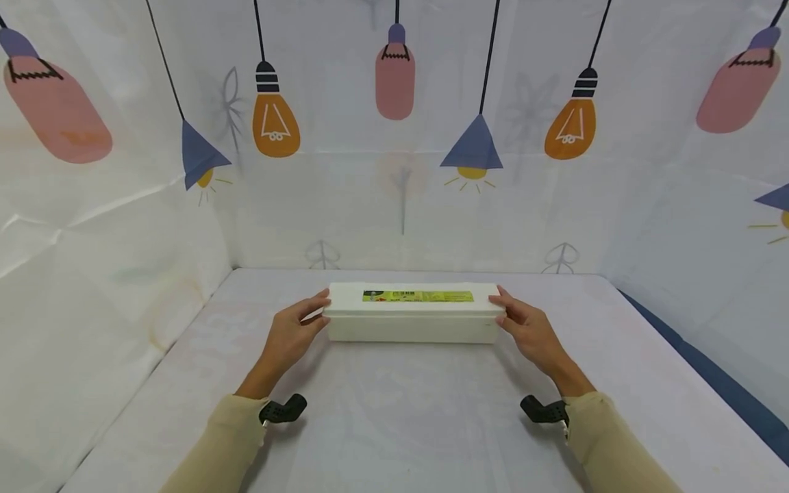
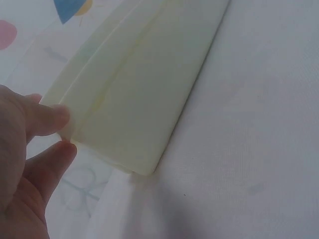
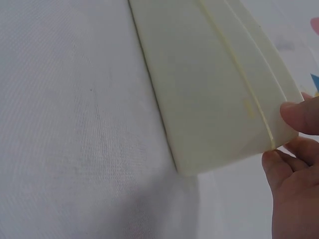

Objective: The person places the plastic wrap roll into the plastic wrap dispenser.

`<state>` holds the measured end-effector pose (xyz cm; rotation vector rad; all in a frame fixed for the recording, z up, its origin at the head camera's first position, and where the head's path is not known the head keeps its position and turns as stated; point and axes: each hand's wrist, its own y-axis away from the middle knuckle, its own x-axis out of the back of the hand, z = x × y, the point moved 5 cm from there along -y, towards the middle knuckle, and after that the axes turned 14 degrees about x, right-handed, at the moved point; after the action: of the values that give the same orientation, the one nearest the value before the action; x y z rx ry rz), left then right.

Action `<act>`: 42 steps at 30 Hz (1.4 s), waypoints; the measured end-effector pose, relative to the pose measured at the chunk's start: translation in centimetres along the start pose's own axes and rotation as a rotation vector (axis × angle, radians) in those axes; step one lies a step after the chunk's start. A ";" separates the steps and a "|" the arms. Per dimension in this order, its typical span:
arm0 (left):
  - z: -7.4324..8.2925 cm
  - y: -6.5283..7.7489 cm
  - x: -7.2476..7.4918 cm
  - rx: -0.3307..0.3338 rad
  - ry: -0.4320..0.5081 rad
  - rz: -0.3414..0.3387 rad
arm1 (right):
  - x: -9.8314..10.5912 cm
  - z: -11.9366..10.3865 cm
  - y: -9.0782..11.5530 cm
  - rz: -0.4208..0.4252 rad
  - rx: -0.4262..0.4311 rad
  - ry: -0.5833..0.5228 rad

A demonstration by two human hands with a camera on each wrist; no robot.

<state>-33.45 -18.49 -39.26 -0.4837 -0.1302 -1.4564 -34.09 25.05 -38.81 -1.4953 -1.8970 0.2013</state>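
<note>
A long white lidded box [image 1: 411, 330] sits on the table toward the back, its long side facing me. Along the top of its lid [image 1: 345, 296] runs a yellow-green printed label [image 1: 425, 296]. My left hand [image 1: 294, 335] holds the box's left end, with fingertips at the lid and the seam below it. At the opposite end, my right hand [image 1: 531, 334] grips in a mirrored way. The left wrist view shows the left thumb and a finger at the lid's corner. In the right wrist view, the right thumb touches the lid's side and other fingers lie at the seam. The lid appears closed.
A white cloth covers the table [image 1: 401, 424]. Behind it and at both sides hang white sheets [image 1: 345, 205] printed with lamps and bulbs. Dark blue fabric [image 1: 709, 363] shows beyond the table's right edge. A black wrist device [image 1: 283, 409] is on each forearm.
</note>
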 end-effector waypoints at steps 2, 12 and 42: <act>0.0 0.0 0.0 0.006 -0.010 -0.002 | 0.1 0.0 -0.1 0.001 -0.002 0.011; 0.0 -0.2 0.1 0.032 -0.016 -0.012 | 0.1 0.2 -0.1 0.014 -0.007 0.034; -0.5 0.1 0.0 0.067 -0.062 -0.004 | 0.3 0.6 -0.6 -0.053 -0.082 0.113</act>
<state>-33.46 -18.65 -39.75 -0.4740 -0.2288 -1.4366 -34.96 25.30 -38.77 -1.4764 -1.8714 0.0144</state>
